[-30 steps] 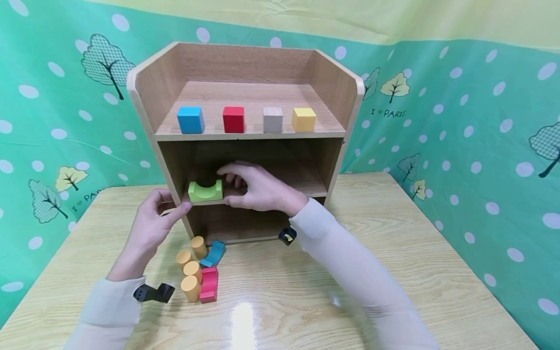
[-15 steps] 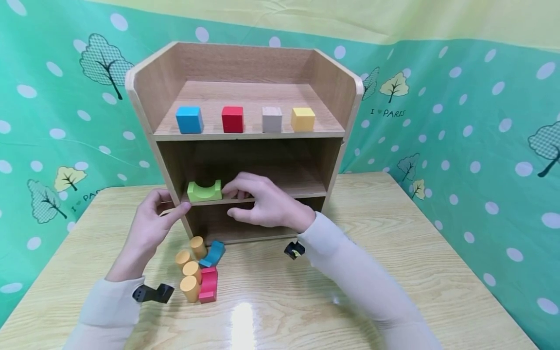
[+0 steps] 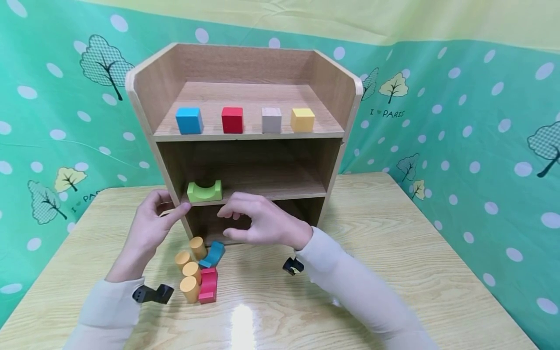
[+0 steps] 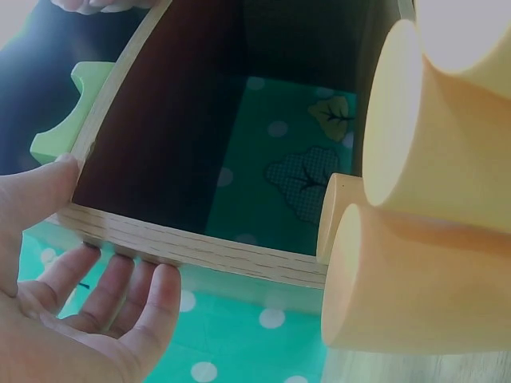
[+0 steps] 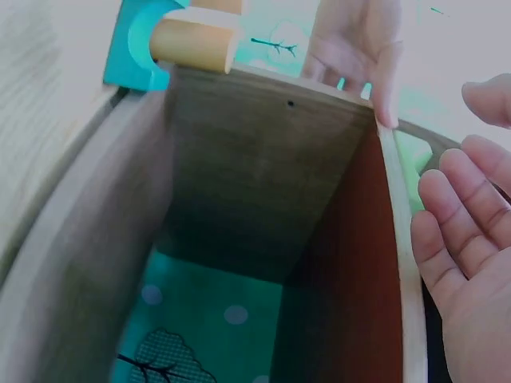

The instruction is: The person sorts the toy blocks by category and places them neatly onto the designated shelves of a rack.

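My left hand (image 3: 150, 226) holds the left side panel of the wooden shelf unit (image 3: 251, 137), thumb at its front edge and fingers along the outside. A green arch block (image 3: 204, 193), hollow side up, sits at the left front of the middle shelf, close to that thumb. Loosely bent and holding nothing, my right hand (image 3: 267, 221) hovers in front of the bottom compartment, right of and below the green block. In the right wrist view, the fingers (image 5: 451, 199) are apart from the thumb.
On the top shelf stand blue (image 3: 189, 120), red (image 3: 233, 120), grey (image 3: 271, 120) and yellow (image 3: 302, 120) cubes. Several tan cylinders (image 3: 190, 288) stand on the table (image 3: 385, 233) beside a blue arch block (image 3: 213, 254) and a red arch block (image 3: 208, 286). A patterned cloth (image 3: 459, 136) hangs behind.
My right hand has drawn away from the green arch block, moving down and out of the middle compartment. The left hand has stayed at the side panel, and the block stays in place.
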### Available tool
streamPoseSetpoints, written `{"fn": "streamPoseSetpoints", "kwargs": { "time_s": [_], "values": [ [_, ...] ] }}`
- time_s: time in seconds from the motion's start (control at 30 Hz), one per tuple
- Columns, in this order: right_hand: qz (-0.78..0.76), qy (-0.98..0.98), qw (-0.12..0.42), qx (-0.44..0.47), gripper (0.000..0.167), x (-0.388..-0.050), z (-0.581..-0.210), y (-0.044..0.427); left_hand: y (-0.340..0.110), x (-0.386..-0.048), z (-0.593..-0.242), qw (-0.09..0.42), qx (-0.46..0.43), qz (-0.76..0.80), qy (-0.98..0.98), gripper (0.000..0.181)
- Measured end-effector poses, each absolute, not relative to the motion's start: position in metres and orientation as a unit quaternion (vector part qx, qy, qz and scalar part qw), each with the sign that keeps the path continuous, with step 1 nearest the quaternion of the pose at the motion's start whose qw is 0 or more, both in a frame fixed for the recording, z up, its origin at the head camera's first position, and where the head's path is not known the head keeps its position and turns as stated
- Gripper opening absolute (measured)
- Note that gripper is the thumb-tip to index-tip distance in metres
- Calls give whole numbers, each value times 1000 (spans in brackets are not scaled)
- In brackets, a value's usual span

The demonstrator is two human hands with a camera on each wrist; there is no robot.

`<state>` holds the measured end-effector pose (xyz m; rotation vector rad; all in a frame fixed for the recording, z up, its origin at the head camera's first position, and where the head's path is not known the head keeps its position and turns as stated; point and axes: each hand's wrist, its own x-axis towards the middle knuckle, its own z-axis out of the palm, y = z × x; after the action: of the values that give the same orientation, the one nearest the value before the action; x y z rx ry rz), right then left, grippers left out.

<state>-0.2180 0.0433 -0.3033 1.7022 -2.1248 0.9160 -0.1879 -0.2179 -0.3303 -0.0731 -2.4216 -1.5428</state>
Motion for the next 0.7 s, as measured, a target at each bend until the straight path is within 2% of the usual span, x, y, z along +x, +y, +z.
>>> {"fn": "streamPoseSetpoints", "kwargs": {
  "time_s": [0.33,0.7],
  "values": [
    [317,-742,98,582,27,-216,-325,34,-216,-186,-330,137,-26,-533,-835,45],
    [294,-779,29,552,22,-214,-346,20,-217,-185,-328,129,-25,-538,-833,46]
  ]
}}
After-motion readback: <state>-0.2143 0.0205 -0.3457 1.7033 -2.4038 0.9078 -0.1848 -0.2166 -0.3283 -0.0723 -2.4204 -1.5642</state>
